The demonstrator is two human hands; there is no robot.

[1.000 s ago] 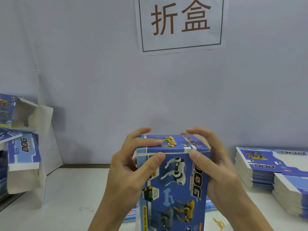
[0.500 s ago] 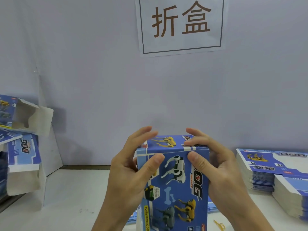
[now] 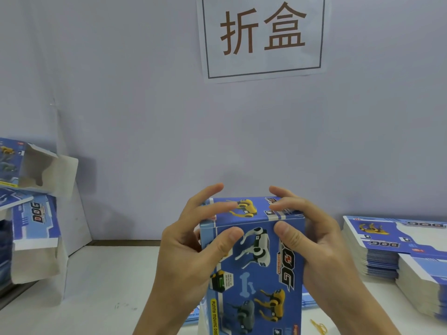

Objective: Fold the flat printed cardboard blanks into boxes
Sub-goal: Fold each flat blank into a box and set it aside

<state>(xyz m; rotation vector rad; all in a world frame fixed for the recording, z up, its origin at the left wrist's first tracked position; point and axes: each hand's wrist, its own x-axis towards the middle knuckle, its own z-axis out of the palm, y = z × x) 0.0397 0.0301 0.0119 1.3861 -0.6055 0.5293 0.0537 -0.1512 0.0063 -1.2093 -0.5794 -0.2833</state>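
Observation:
A blue printed box (image 3: 256,269) with robot dogs and "DOG" lettering stands upright in front of me, its top flap folded down. My left hand (image 3: 191,252) grips its left side, thumb on the front face, fingers stretched over the top flap. My right hand (image 3: 312,243) grips the right side, thumb on the front near the top edge, fingers lying across the top. A stack of flat blanks (image 3: 387,247) lies on the table to the right.
Folded boxes with open white flaps (image 3: 36,213) pile up at the left. A white table (image 3: 101,293) runs under everything, and a lilac wall with a paper sign (image 3: 262,37) stands behind. A yellow rubber band (image 3: 319,326) lies near the box's right foot.
Both hands' fingers have slid across the top flap and flattened it down; the box sits squarer, its top closed.

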